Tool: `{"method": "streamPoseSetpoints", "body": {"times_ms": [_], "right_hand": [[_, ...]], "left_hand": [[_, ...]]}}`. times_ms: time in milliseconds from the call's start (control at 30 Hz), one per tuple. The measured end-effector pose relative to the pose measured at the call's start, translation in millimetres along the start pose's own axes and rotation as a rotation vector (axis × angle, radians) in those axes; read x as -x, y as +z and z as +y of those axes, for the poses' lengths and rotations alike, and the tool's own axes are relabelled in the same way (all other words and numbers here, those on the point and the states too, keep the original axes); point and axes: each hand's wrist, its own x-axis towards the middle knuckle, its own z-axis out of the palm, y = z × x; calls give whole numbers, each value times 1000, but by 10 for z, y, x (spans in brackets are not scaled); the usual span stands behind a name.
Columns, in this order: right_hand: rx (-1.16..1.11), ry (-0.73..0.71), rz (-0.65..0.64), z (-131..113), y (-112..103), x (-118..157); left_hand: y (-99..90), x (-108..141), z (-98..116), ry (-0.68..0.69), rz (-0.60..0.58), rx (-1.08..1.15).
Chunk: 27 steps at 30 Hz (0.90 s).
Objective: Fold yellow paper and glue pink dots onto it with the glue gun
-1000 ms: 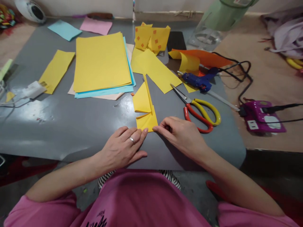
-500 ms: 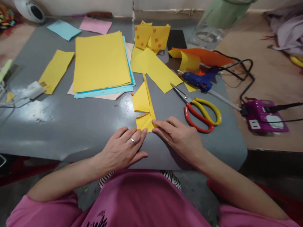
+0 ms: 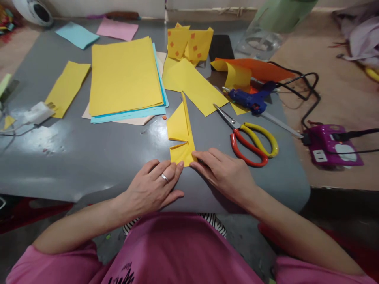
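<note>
A folded piece of yellow paper (image 3: 179, 128) lies on the grey table, with a narrow strip turned over along its right side and a slit-like opening at its left edge. The flat fingertips of my left hand (image 3: 158, 181), which wears a ring, press on the near edge of the paper; its thumb is spread apart and the hand is open. My right hand (image 3: 223, 171) is closed, thumb and forefinger pinching the paper's lower right corner. Scissors (image 3: 237, 130) with one red and one yellow handle lie just beyond my right hand.
A stack of yellow paper (image 3: 126, 75) over blue sheets is at the left. Behind are loose yellow strips (image 3: 201, 88) and a dotted yellow paper piece (image 3: 199, 45). A blue glue gun (image 3: 250, 98) and a purple power socket (image 3: 331, 146) with cables lie right.
Both hands and the folded paper have hardly moved. The view has shifted very slightly; the paper's folded strip looks a little different at its top.
</note>
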Motion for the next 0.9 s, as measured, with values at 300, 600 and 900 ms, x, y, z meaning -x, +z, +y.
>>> {"method": "streamPoseSetpoints", "body": {"times_ms": [300, 600, 900], "right_hand": [[113, -14, -164, 16, -73, -87], [103, 21, -172, -19, -73, -51], [126, -29, -30, -50, -21, 42]], "left_hand": [[-15, -6, 11, -9, 9, -7], [-19, -20, 12, -9, 18, -6], [-30, -29, 25, -12, 11, -18]]}}
